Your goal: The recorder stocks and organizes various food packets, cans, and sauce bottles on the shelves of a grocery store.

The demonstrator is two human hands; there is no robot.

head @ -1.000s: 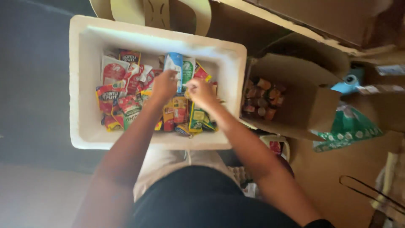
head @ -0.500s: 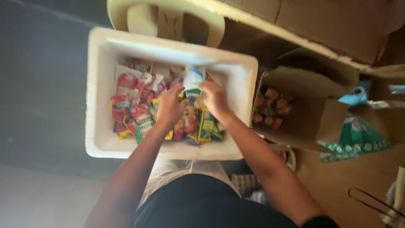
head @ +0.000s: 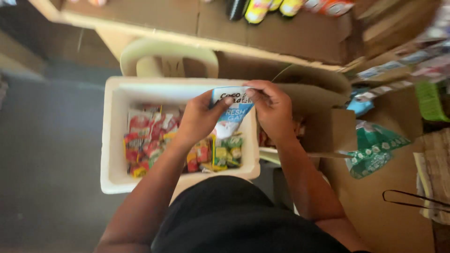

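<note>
Item 1: left hand (head: pixel 199 119). Thumb and fingertips pinched shut on the upper left edge of a flat blue-and-white printed foil sachet (head: pixel 231 115); the forearm runs down to the lower left of the view.

Item 2: right hand (head: pixel 272 110). Fingers curled closed over the upper right corner of the same sachet, thumb on its front face; the forearm runs down to the lower right.

Item 3: the sachet itself. Held upright between the 2 hands, raised above the right end of a white rectangular foam box (head: pixel 112 140), its lower part hanging over the box's inside.

Item 4: the foam box. Open at the top, set in front of the person's dark-clothed lap. Inside lie many small packets: red-and-white sachets (head: pixel 147 136) toward the left, green-and-yellow sachets (head: pixel 227 152) at the lower right, just below the held sachet.

Item 5: a cream plastic chair back (head: pixel 168 54), just beyond the far wall of the box.

Item 6: a brown cardboard carton (head: pixel 328 126), open, right of the box and partly hidden by the right wrist; its contents cannot be made out.

Item 7: a green patterned plastic bag (head: pixel 375 150), lying on brown card right of the carton.

Item 8: a brown cardboard shelf edge (head: pixel 281 33) across the top, with bottle ends in black and yellow (head: pixel 255 9) resting on it, blurred.
</note>
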